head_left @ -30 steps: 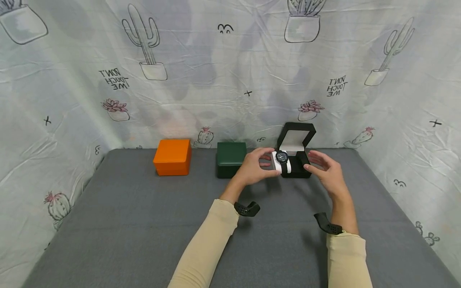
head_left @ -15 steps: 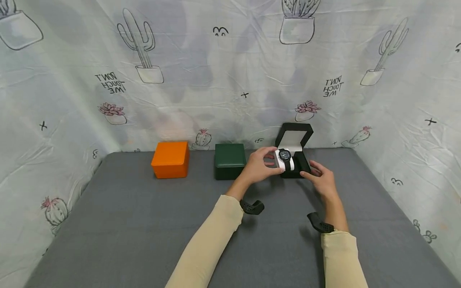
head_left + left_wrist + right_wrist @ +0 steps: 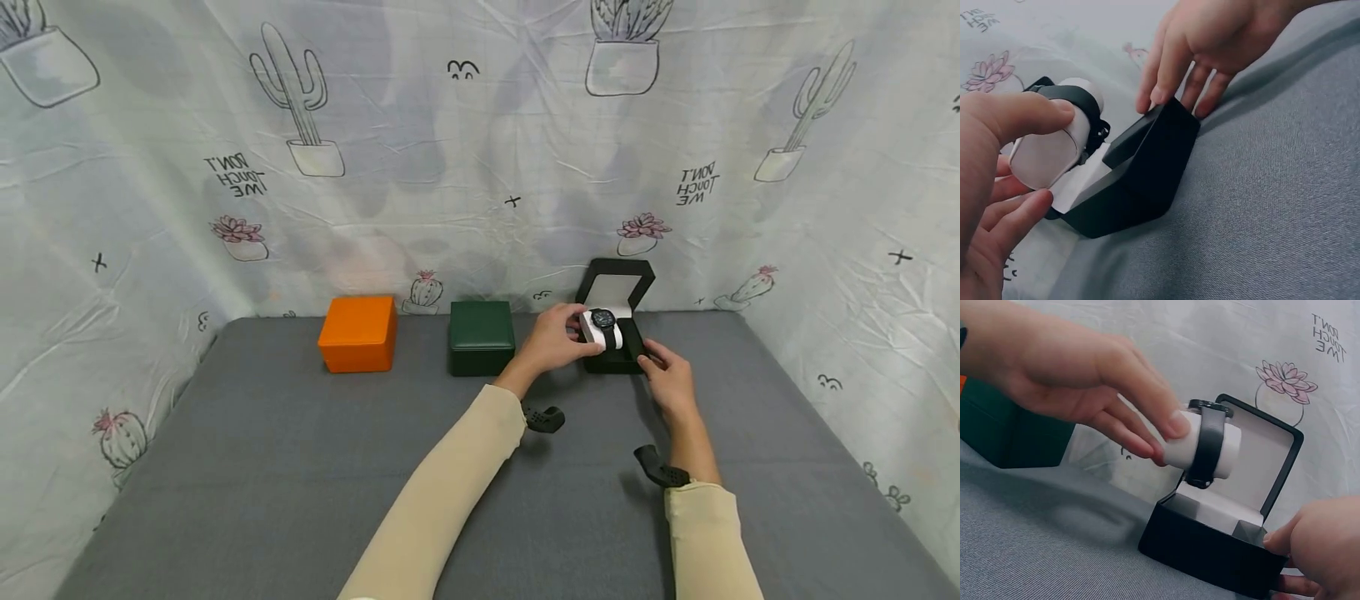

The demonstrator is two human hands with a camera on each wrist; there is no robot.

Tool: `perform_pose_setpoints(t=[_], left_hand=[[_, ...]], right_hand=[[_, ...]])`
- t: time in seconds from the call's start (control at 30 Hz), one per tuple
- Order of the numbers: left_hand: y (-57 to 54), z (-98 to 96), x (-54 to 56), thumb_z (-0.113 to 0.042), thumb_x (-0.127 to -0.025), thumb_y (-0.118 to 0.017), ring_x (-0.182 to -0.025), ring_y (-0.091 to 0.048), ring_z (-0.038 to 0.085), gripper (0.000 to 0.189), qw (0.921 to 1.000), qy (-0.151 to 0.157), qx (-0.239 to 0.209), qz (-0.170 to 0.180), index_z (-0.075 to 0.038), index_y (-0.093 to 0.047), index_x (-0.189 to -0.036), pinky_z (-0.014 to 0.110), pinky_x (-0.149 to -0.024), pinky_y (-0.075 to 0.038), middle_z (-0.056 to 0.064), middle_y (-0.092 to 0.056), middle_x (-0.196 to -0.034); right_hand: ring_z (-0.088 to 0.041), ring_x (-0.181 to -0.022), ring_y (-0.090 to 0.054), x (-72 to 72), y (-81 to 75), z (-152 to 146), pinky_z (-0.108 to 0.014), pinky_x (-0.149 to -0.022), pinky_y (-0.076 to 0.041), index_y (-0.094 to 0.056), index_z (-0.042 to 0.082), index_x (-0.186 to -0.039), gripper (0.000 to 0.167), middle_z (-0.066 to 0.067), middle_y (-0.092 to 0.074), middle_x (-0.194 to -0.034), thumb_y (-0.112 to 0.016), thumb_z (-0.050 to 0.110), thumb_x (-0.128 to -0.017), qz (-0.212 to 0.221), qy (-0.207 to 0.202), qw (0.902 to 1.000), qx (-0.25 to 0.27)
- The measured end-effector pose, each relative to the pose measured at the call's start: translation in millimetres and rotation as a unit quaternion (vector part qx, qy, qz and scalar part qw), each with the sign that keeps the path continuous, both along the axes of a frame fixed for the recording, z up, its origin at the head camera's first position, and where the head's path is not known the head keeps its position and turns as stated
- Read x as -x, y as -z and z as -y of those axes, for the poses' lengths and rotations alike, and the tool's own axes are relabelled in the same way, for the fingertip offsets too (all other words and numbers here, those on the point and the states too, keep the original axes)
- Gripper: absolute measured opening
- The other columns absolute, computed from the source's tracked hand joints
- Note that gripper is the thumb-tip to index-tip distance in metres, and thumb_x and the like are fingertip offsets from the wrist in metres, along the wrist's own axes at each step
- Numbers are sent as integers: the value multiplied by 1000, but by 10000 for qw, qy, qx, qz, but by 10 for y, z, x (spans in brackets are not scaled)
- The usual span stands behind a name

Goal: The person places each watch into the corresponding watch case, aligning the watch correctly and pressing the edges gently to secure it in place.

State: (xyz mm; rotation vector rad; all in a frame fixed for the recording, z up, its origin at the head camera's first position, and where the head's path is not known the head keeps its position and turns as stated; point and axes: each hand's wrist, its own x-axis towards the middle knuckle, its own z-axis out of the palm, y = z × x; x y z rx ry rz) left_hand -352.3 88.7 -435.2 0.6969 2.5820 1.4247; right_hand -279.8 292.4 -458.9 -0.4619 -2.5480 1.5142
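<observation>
My left hand [image 3: 551, 340] holds a white watch cushion [image 3: 1230, 453] between thumb and fingers. A black wristwatch [image 3: 603, 320] is strapped round the cushion, its dial facing up in the head view. Below it stands a black watch box [image 3: 1204, 547] with its lid raised and a pale lining showing. In the right wrist view the cushion hangs over the box's opening, tilted. My right hand [image 3: 667, 382] grips the box's right side, thumb at the upper edge and fingers along the outer wall.
Left of the watch box, a closed green box [image 3: 482, 337] stands close to my left forearm. Farther left is a closed orange box [image 3: 357, 333]. The grey cloth-covered table [image 3: 300, 483] ends at a white printed curtain [image 3: 480, 150] behind the boxes.
My left hand has moved right with the cushion and watch, from the box's left side to over its opening. My right hand has come down onto the box's right side.
</observation>
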Motion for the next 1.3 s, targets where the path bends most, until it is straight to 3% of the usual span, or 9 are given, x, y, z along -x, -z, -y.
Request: perform_pose_setpoints(t=[0.2, 0.4, 0.5, 0.6, 0.77, 1.07, 1.3], left_hand=[[-7, -83, 58, -36, -80, -79, -104, -67, 18, 69, 9997, 28, 202, -135, -17, -50, -140, 25, -83, -55, 6, -53, -135], [17, -148, 63, -37, -80, -79, -106, -67, 17, 69, 9990, 72, 403, -156, -17, -51, -140, 22, -82, -55, 6, -51, -138], [36, -181, 50, -36, -80, -79, -107, -66, 17, 68, 9989, 44, 423, -197, -16, -51, -139, 21, -82, -54, 6, -52, -137], [50, -213, 33, -33, -81, -79, -109, -66, 16, 67, 9990, 32, 393, -228, -15, -52, -139, 21, -84, -54, 6, -53, -136], [75, -291, 20, -32, -81, -78, -111, -66, 15, 67, 9985, 91, 446, -299, -13, -50, -139, 18, -85, -53, 6, -52, -138], [94, -390, 43, -35, -83, -76, -113, -63, 13, 67, 9911, 169, 1106, -720, -13, -49, -141, 15, -87, -51, 4, -50, -143], [64, -415, 80, -36, -83, -75, -123, -56, 15, 66, 9832, 243, 1576, -891, -13, -50, -140, 23, -98, -48, 3, -51, -143]], right_hand=[[-31, -134, -48, 4, 43, 3, -20, -90, -43, -45, 9, -145, 47, -17, -44, -149, -53, 11, -99, -42, 120, 9999, 35], [-31, -135, -47, -4, 39, 1, -20, -94, -45, -44, 7, -145, 48, -19, -44, -148, -53, 9, -98, -75, 93, 9999, 101], [-31, -137, -44, -5, 33, 7, -34, -106, -44, -43, 6, -145, 48, -19, -42, -149, -54, 8, -98, -114, 81, 9998, 170], [-31, -137, -43, -5, 36, 15, -44, -110, -39, -43, 5, -145, 49, -19, -42, -149, -55, 8, -98, -123, 77, 9997, 174], [-31, -136, -45, -9, 50, 18, -44, -110, -39, -44, 5, -145, 49, -20, -44, -147, -55, 8, -97, -102, 99, 9998, 148], [-30, -137, -44, -17, 65, 12, -43, -111, -38, -43, 6, -145, 49, -20, -41, -149, -54, 8, -98, -28, 94, 9997, 239], [-31, -137, -44, -12, 73, 17, -43, -110, -39, -43, 7, -146, 49, -20, -42, -149, -54, 8, -98, -42, 119, 9996, 265]])
